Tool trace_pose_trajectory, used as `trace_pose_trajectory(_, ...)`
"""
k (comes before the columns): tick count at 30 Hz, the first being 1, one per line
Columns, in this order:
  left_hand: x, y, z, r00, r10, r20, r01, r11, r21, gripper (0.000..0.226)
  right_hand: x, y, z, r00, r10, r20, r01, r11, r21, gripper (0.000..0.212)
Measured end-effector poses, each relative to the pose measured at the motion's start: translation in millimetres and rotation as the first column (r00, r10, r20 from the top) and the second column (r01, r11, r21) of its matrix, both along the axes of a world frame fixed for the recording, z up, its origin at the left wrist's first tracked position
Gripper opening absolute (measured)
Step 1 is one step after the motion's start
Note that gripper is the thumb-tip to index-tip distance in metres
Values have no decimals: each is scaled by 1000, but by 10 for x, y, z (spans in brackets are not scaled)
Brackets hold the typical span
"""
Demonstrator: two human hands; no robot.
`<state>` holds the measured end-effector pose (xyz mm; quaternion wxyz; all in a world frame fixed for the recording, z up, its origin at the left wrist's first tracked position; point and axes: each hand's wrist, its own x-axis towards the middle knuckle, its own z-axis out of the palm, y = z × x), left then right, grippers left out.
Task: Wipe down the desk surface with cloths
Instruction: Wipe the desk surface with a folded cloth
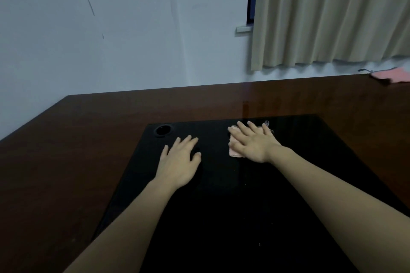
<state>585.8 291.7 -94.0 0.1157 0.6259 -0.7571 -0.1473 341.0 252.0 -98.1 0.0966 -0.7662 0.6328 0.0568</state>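
Pink cloths [235, 153] [393, 75]: two; hands [179, 163] [253, 143]: two

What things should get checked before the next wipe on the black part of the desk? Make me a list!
1. Cloth under the wiping hand: ok. The right hand presses flat on the pink cloth.
2. Cloth lying flat, not bunched: cannot tell, the hand hides most of it.
3. Other hand out of the way: ok. The left hand rests apart on the black panel.
4. Round hole clear of the cloth: ok, it sits far to the left.
5. Spare cloth: ok. Another pink cloth lies at the desk's far right corner.
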Motion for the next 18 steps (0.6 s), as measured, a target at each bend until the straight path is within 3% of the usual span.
trace_pose_trajectory(5, -36, -11, -108, 999, 0, 52, -2, 1000, 24, 53, 148, 525, 42, 978, 207, -14, -207, 978, 29, 64)
trace_pose_trajectory(9, -40, -12, -138, 998, 6, 62, -5, 1000, -19, 53, 26, 1126, 60, 927, 370, 61, -372, 928, 22, 63)
trace_pose_trajectory(12, -49, -21, -155, 997, 7, 73, -6, 1000, -17, 53, -114, 1058, 107, 941, 338, 28, -339, 940, 47, 74)
trace_pose_trajectory(18, -32, -31, -156, 998, 7, 65, -7, 1000, -3, 53, -387, 21, 6, 999, 35, -29, -35, 999, -8, 62)
